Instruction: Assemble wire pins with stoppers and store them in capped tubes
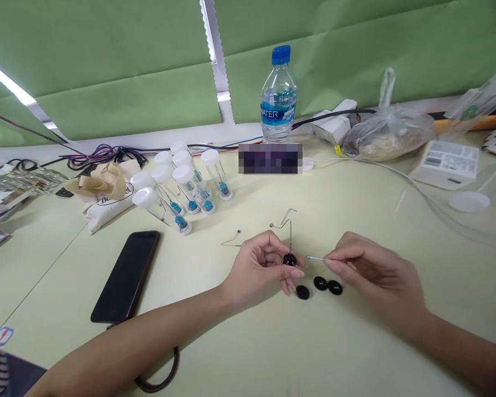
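Left hand [260, 270]: closed lightly, gripping the black base [290, 259] between thumb and fingers.
Right hand [380, 270]: closed in a fine pinch on a thin metal rod [315, 258], with its free end pointing at the black base, just short of touching.
Black base: held up in the left hand's fingertips, left of the rod; looking part-built, with a bent wire [290, 237] already rising from it.
Rod: well out in the open, not in or on the base; that part looking undone.
Black discs [335, 287]: lying loose on the table [248, 353], between the hands and a little nearer the body; seemingly unused so far.
Loose wire [238, 231]: lying just left of the left hand, apart from any base.
Clear tubes [220, 175]: grouped beyond and left of the left hand, capped in white, with blue pieces inside; looking finished.
Bottle [278, 114]: standing beyond the left hand, reading "WATER" on a blue label.
Pouch [107, 207]: left of the tubes, printed in dark letters, partly covered; too hidden to read in full.
Card [448, 162]: beyond the right hand, showing a barcode and print too small to read.
Dark box [270, 159]: in front of the bottle, pixelated, unreadable.
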`<action>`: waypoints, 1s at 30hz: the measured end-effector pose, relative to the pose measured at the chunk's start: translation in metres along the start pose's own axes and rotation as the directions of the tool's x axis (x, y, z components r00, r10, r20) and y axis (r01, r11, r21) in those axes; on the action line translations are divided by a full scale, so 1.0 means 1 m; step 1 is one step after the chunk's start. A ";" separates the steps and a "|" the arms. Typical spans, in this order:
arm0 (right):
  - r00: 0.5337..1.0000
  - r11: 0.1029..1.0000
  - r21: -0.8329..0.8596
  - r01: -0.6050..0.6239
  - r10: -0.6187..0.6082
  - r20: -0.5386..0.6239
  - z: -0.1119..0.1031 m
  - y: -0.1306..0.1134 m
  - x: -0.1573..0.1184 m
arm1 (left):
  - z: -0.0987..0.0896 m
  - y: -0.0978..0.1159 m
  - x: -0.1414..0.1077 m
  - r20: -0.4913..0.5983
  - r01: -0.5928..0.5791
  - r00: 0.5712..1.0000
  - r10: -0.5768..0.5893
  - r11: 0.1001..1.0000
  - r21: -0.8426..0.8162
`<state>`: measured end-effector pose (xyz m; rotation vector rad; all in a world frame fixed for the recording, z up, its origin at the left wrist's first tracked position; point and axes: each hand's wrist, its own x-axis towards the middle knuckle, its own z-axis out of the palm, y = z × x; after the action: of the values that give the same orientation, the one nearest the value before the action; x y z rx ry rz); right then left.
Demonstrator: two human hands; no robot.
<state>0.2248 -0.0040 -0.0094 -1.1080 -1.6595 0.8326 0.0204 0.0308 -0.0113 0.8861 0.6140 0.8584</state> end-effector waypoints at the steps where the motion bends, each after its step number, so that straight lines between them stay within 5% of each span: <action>1: 1.000 1.000 0.002 0.001 -0.001 0.000 0.000 0.000 0.000 | 0.000 0.001 0.000 -0.001 0.012 1.000 -0.012 1.000 0.011; 12: 1.000 1.000 -0.021 -0.003 0.002 -0.022 0.000 -0.004 0.002 | -0.006 -0.002 -0.003 0.006 -0.033 0.999 0.032 0.991 0.132; 18: 1.000 0.999 -0.039 0.005 -0.006 -0.013 -0.001 -0.002 0.002 | -0.003 -0.002 -0.001 0.007 -0.033 0.999 0.033 0.999 -0.004; 30: 0.999 0.993 -0.114 -0.020 0.023 0.025 0.000 -0.001 0.001 | 0.002 0.004 -0.002 -0.056 0.021 0.998 -0.017 0.997 0.069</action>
<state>0.2249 -0.0037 -0.0087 -1.1997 -1.7374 0.7777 0.0195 0.0299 -0.0069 0.9207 0.7031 0.8508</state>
